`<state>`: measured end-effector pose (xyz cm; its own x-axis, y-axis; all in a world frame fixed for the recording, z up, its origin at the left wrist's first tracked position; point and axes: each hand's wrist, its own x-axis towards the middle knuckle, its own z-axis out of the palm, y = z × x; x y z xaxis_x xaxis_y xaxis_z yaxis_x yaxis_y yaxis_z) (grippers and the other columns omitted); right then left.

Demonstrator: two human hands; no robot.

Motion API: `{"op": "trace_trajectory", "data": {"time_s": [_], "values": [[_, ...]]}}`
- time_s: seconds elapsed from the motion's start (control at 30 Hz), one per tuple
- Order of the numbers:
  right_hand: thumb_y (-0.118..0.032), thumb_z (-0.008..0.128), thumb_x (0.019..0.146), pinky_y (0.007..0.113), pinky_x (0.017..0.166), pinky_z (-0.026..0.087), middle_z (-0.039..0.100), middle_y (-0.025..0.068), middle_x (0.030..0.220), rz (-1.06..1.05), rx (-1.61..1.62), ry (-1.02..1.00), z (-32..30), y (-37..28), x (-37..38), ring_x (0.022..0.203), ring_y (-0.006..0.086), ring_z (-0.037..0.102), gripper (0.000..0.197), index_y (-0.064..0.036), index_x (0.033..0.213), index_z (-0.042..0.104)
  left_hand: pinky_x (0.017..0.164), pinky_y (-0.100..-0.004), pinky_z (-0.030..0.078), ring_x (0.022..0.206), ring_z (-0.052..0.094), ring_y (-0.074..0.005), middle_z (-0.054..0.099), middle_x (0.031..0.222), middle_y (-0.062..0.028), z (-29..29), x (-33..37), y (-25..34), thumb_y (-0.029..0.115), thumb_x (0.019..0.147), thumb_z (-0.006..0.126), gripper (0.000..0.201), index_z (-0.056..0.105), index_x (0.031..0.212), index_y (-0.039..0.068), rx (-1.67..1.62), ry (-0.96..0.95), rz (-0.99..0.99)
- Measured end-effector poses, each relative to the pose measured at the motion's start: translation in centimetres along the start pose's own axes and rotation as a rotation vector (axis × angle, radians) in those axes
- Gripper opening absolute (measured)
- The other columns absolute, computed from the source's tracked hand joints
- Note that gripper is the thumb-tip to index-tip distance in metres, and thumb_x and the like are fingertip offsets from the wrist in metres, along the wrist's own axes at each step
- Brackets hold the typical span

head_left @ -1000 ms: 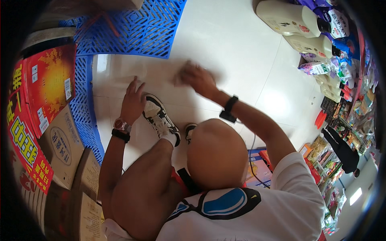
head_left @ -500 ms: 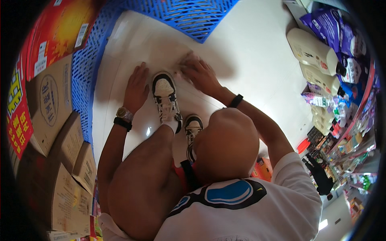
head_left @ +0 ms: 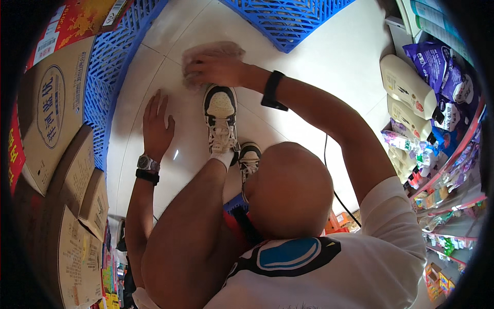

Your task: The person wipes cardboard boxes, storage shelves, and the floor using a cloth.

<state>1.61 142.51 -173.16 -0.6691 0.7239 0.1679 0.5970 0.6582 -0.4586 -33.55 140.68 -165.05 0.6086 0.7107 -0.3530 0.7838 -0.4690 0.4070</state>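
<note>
My right hand [head_left: 218, 70] is stretched ahead of my shoe and bears down on a crumpled, pale pinkish cloth [head_left: 216, 49] that lies on the tiled floor [head_left: 175, 110]. The cloth is smeared by motion and bunches out beyond the knuckles, with the fingers pressed over it. To the left of the shoe [head_left: 221, 110], my left hand [head_left: 157, 129] has its fingers stretched and thumb apart, low over the floor and holding nothing. Whether its palm touches the tiles I cannot tell.
A blue plastic pallet [head_left: 98, 98] runs along the left, bearing cardboard boxes [head_left: 56, 118]. Another blue pallet [head_left: 288, 23] lies ahead. Cream bottles [head_left: 406, 85] and purple packets [head_left: 429, 62] line the right side. A black cable [head_left: 329, 177] trails beside my knee.
My right hand has swept left across the floor, past the shoe tip, and the cloth under it now shows clearly. My left hand has shifted slightly left and nearer.
</note>
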Motion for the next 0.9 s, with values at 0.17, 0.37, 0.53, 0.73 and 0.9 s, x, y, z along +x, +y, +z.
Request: {"op": "trace_trajectory", "data": {"time_s": [0.17,0.37,0.53,0.73,0.9], "values": [[-0.015,0.086,0.092,0.050,0.128,0.054,0.067,-0.0016,0.159,0.022,0.019,-0.025,1.3,1.2,11.3,0.156,0.0295,0.058,0.053,-0.0292,0.143,0.078,0.137,-0.0575,0.043,0.166,0.046,-0.0445,0.047,0.184,-0.0168,-1.7,1.0,0.1,0.009,0.107,0.068,0.066,0.057,0.172,0.009,-0.028,0.058,0.028],[-0.013,0.087,0.095,0.050,0.130,0.052,0.068,-0.0028,0.160,0.080,0.030,-0.031,2.1,1.2,13.1,0.157,0.0301,0.057,0.051,-0.0300,0.142,0.081,0.136,-0.0597,0.045,0.164,0.047,-0.0428,0.048,0.182,-0.0162,-2.5,2.9,-0.6,0.007,0.111,0.070,0.064,0.059,0.173,0.014,-0.068,0.091,-0.046],[-0.013,0.084,0.099,0.048,0.132,0.050,0.069,-0.0027,0.161,0.122,-0.005,-0.005,0.4,1.7,8.7,0.156,0.0292,0.058,0.048,-0.0289,0.144,0.083,0.136,-0.0603,0.046,0.166,0.047,-0.0420,0.046,0.182,-0.0158,-1.9,4.6,1.0,0.005,0.110,0.070,0.060,0.062,0.169,0.015,-0.108,0.111,-0.082],[-0.013,0.082,0.098,0.054,0.135,0.044,0.070,-0.0023,0.161,0.418,0.058,0.032,-3.5,-0.5,-9.7,0.157,0.0325,0.056,0.045,-0.0279,0.140,0.084,0.134,-0.0580,0.050,0.166,0.048,-0.0424,0.049,0.180,-0.0142,-3.2,7.0,4.3,0.001,0.109,0.070,0.055,0.066,0.162,0.013,-0.227,0.030,0.046],[-0.014,0.084,0.092,0.053,0.124,0.050,0.075,-0.0005,0.149,0.690,0.234,0.048,-4.7,-14.4,-27.0,0.151,0.0308,0.059,0.036,-0.0258,0.127,0.085,0.130,-0.0547,0.052,0.159,0.054,-0.0410,0.052,0.178,-0.0129,-4.3,10.4,6.8,0.003,0.109,0.070,0.052,0.068,0.160,0.013,-0.185,-0.024,0.136]]}}
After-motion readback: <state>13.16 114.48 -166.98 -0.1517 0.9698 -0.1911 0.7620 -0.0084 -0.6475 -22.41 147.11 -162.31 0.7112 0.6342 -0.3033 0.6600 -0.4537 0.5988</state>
